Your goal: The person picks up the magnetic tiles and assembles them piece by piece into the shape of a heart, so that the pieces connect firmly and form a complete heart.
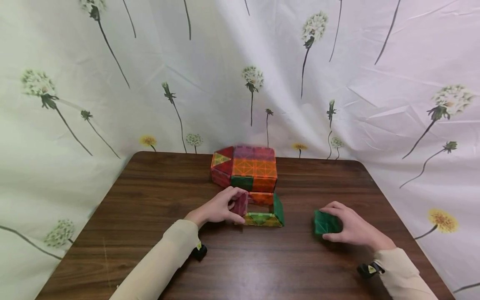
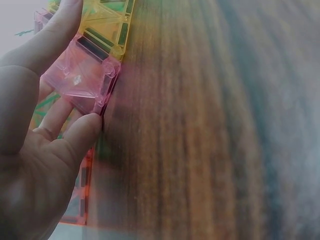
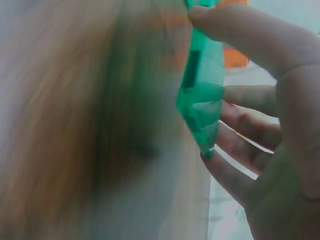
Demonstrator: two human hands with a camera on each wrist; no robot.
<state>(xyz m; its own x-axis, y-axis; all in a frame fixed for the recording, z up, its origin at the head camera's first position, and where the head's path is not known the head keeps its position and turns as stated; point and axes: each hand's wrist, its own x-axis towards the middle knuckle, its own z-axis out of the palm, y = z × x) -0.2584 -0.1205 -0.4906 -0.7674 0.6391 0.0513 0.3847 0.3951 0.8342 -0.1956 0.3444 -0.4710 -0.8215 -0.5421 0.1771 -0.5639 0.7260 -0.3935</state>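
Note:
Translucent magnetic tiles stand on the wooden table as a low, open-topped frame: a yellow-green tile (image 1: 262,221) in front, a green end tile (image 1: 278,209) at right and an orange tile (image 1: 261,198) behind. At its left end my left hand (image 1: 216,207) pinches a pink magnetic tile (image 2: 82,75), thumb toward the front and fingers toward the back. Off to the right, my right hand (image 1: 350,227) holds a green magnetic tile (image 3: 204,87) by its edges between thumb and fingers. That tile is tilted and apart from the frame.
Behind the frame sits a larger closed block of tiles (image 1: 254,168), orange, purple, red and green, with a pointed left end. A white curtain (image 1: 225,83) printed with dandelions hangs beyond the brown table (image 1: 157,187). Dark straps (image 1: 369,270) are on the wrists.

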